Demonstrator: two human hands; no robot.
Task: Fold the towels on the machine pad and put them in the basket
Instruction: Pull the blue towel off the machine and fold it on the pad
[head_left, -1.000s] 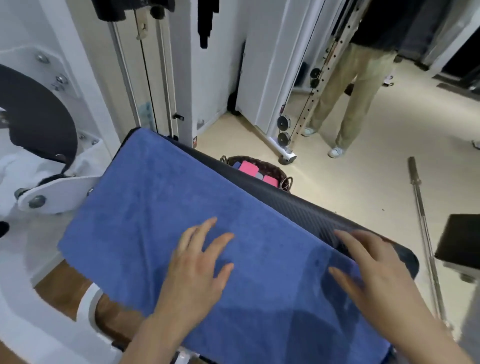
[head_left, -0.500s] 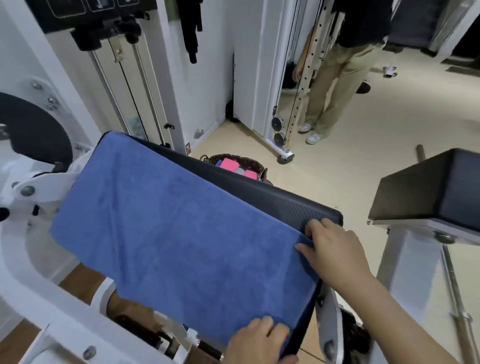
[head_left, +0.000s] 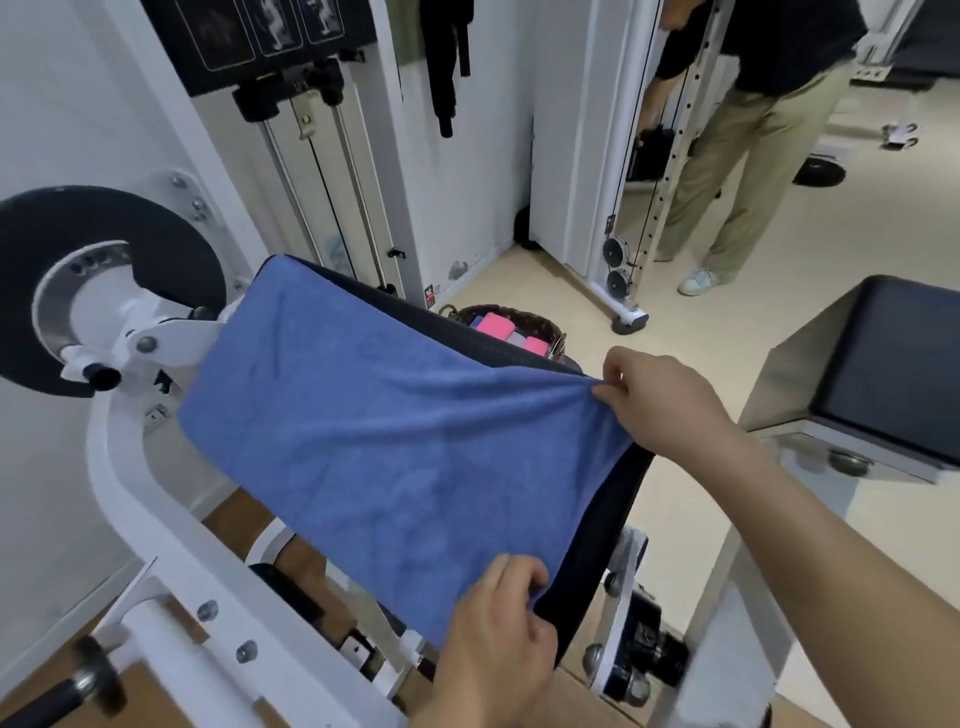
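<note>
A blue towel (head_left: 374, 431) lies spread over the black machine pad (head_left: 608, 525). My right hand (head_left: 660, 400) pinches the towel's far right corner and lifts it a little off the pad, so the cloth puckers there. My left hand (head_left: 498, 634) grips the towel's near right corner at the pad's lower edge. Behind the pad stands a dark wicker basket (head_left: 545, 325) on the floor, holding folded pink, grey and blue towels (head_left: 493, 327); the pad hides most of it.
White machine frame (head_left: 130, 493) and a black disc (head_left: 104, 244) stand left. A second black pad on a steel stand (head_left: 893, 374) is on the right. A person in khaki trousers (head_left: 737, 171) stands by a cable column (head_left: 628, 208) at the back.
Both hands left the flat towel and went to its right end. The right hand now pinches and raises the far corner; the left hand has closed on the near corner.
</note>
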